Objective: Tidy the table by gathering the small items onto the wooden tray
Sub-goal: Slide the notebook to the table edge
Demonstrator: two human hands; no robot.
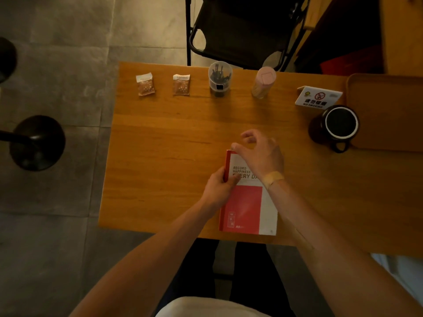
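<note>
My arms are bare to the elbow. A tan plaster (273, 178) wraps my right wrist. I wear a pale top (206, 307).

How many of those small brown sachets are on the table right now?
2. Both lie flat at the table's far left: the left sachet near the corner, the right sachet beside it, just left of the clear cup. None visible elsewhere; neither is on the wooden tray.

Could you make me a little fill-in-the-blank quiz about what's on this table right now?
1. Both hands are on the red and white ____ near the table's front edge.
2. The two small packets lie at the table's far ____ corner.
3. The dark mug stands next to the wooden ____ on the right.
4. The sign beside the mug reads NO ____.

Missing words: notebook; left; tray; SMOKING
</note>
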